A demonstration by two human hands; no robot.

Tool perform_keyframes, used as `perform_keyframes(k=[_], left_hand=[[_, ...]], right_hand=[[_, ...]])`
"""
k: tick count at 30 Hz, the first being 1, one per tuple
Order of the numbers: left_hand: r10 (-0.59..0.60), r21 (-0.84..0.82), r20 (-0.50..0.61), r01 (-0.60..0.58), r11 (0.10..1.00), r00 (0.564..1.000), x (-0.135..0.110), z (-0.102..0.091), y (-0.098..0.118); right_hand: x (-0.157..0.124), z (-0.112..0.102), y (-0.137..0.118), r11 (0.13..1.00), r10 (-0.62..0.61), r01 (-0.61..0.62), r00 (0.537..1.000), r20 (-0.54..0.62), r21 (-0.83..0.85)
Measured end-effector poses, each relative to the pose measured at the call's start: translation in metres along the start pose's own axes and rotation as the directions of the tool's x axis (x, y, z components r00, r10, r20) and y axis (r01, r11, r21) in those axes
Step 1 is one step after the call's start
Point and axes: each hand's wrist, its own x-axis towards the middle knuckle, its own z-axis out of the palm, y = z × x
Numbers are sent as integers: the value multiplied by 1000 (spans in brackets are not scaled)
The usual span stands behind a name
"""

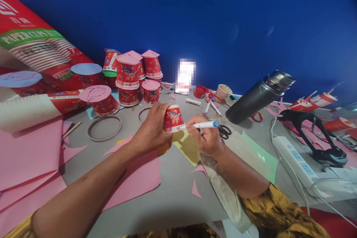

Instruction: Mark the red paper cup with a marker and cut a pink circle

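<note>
My left hand [156, 124] is closed around the side of a red patterned paper cup [174, 116], held up over the table. A white band runs along the cup's lower edge. In my right hand [205, 139] is a white marker [205, 124] with a blue end pointing right. Its tip meets the white band or is very close to it; I cannot tell which. Beneath the cup lies a yellow paper sheet [189, 148]. Black-handled scissors [224, 131] lie just right of my right hand.
Stacked paper cups with pink tops [127, 70] stand at the back left, near a paper cup bag [41, 41]. Pink sheets [139, 182] and a tape ring [105, 128] lie left. A dark thermos [256, 98] leans right, before a power strip [297, 161]. A blue wall closes the back.
</note>
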Motion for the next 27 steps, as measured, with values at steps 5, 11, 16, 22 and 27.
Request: perform_keyframes(k=[5,11,16,22,27], left_hand=[[-25,-19,6,25,1000,1000,0,-1,2],[-17,-13,13,17,1000,1000,0,-1,1],[-23,5,16,23,1000,1000,0,-1,1],[-19,3,14,19,1000,1000,0,-2,2],[-11,-1,3,11,1000,1000,0,-1,2]], right_hand=[[1,2,2,1000,-13,13,999,31,-13],[0,2,3,1000,-4,4,999,38,-19],[0,2,2,1000,11,-10,1000,29,-27],[-1,3,2,1000,30,-30,1000,7,-10],[-1,2,3,1000,15,-16,999,-40,-1]])
